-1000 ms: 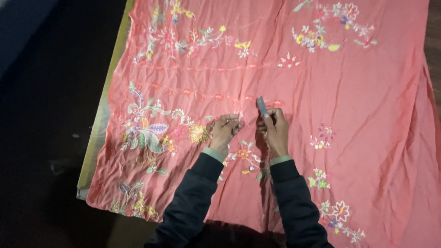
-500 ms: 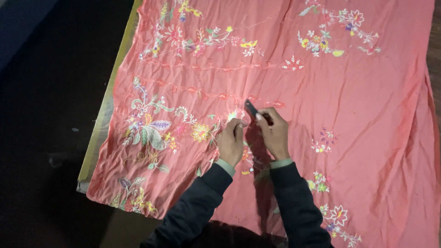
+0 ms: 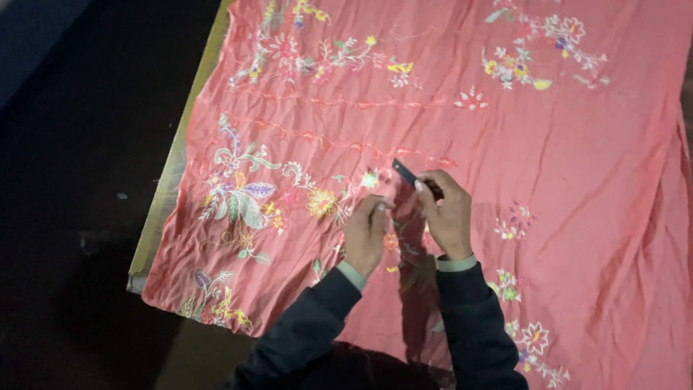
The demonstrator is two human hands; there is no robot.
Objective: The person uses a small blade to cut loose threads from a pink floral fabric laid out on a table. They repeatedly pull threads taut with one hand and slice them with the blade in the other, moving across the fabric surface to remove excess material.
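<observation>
Head view: your left hand (image 3: 367, 232) pinches the salmon-pink flower-embroidered cloth (image 3: 592, 217) at frame centre to hold it taut, while your right hand (image 3: 446, 214), fingers clamped, angles a small dark blade-like tool (image 3: 406, 173) toward the stitching.

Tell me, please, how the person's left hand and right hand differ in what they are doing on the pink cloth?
The right hand grips a small dark tool whose tip points up and left; the left hand holds no tool and pinches the embroidered pink cloth with its fingertips. The right hand sits slightly higher in the view than the left hand. Both come out of dark sleeves with pale cuffs and lie close together over the floral embroidery.
</observation>
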